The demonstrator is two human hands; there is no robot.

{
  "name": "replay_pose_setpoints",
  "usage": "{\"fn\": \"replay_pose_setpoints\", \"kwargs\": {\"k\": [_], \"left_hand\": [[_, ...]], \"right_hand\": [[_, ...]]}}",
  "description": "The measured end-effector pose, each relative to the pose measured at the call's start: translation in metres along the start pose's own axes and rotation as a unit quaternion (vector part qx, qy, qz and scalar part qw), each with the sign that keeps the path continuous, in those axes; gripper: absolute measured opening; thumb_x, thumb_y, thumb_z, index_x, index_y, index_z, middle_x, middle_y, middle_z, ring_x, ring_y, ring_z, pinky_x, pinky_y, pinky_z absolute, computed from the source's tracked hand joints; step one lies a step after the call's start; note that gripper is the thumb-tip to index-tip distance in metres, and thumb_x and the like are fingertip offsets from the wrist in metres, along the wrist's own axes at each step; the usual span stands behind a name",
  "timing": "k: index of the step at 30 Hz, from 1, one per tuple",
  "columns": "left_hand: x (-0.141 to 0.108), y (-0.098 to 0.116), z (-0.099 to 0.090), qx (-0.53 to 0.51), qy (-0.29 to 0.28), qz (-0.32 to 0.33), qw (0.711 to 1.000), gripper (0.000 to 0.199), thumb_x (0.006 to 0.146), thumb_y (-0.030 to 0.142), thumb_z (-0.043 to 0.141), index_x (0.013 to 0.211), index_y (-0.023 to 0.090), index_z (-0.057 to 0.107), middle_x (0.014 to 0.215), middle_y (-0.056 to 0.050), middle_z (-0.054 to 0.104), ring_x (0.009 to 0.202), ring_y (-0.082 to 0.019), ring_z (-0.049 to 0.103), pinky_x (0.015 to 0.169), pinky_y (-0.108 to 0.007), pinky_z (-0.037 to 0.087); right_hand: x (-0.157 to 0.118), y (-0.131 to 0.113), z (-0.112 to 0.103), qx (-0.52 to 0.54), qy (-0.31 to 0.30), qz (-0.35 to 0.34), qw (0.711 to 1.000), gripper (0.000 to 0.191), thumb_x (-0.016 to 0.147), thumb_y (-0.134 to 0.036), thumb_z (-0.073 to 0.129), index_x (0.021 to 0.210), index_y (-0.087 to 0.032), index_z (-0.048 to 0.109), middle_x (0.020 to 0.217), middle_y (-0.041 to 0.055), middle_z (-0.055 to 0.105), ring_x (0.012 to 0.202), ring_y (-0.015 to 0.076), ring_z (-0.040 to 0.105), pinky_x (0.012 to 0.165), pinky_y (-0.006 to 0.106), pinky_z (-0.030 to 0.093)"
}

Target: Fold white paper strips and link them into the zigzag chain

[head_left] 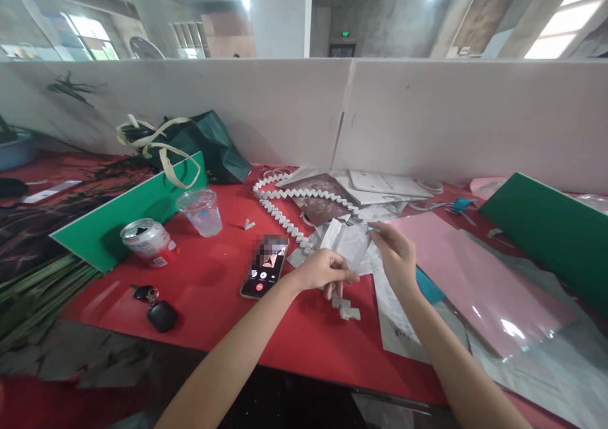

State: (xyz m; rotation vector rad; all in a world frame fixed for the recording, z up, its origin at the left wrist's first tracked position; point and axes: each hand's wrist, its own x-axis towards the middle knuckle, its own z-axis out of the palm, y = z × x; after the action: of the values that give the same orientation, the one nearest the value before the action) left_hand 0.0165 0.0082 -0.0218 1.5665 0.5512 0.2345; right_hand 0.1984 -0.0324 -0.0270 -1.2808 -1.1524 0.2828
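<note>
My left hand (327,270) is closed, its fingers curled around part of a zigzag chain of folded paper (282,218). Two or so folded links (349,313) hang out below those fingers, over the red tabletop. The rest of the chain loops back across the table behind the hand. To the right, my right hand (398,250) is pinched at the fingertips above some white paper; what lies in the pinch is too small to make out. A folded white paper strip (332,234) rests just beyond my left hand. A small folded V of paper (249,224) lies apart.
Left of my hands are a lit phone (266,267), a can (148,242), a plastic cup (202,212) and keys (161,315). Pink sheets (475,277) and loose papers cover the right side. Green boards (551,245) and a dark green bag (216,147) stand near the partition (213,99).
</note>
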Motion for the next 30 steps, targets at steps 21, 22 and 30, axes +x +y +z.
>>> {"fn": "replay_pose_setpoints", "kwargs": {"k": [21,22,30], "left_hand": [[-0.004,0.006,0.004,-0.080,-0.023,0.110,0.990,0.054,0.080,0.044,0.061,0.128,0.019,0.051,0.088,-0.008,0.071,0.084,-0.020,0.066,0.081,-0.034,0.048],[-0.004,0.007,0.004,-0.067,-0.018,0.103,0.992,0.054,0.080,0.045,0.061,0.126,0.019,0.052,0.089,-0.009,0.070,0.085,-0.020,0.066,0.081,-0.033,0.048],[-0.053,0.011,-0.047,-0.058,0.346,0.193,0.916,0.042,0.082,0.047,0.054,0.107,0.015,0.061,0.096,-0.011,0.067,0.085,-0.020,0.064,0.074,-0.028,0.048]], "right_hand": [[-0.009,0.010,0.002,-0.208,-0.234,-0.124,0.942,0.039,0.078,-0.013,0.043,0.107,-0.023,0.065,0.091,0.0066,0.066,0.081,0.0216,0.061,0.069,0.032,0.046],[-0.008,0.009,0.002,-0.210,-0.227,-0.124,0.943,0.040,0.076,-0.012,0.043,0.107,-0.023,0.065,0.090,0.0065,0.066,0.080,0.0216,0.061,0.069,0.031,0.046],[-0.003,0.002,-0.001,-0.184,-0.146,-0.128,0.964,0.029,0.080,-0.018,0.047,0.102,-0.024,0.064,0.098,0.0053,0.067,0.087,0.0238,0.062,0.073,0.034,0.047]]}}
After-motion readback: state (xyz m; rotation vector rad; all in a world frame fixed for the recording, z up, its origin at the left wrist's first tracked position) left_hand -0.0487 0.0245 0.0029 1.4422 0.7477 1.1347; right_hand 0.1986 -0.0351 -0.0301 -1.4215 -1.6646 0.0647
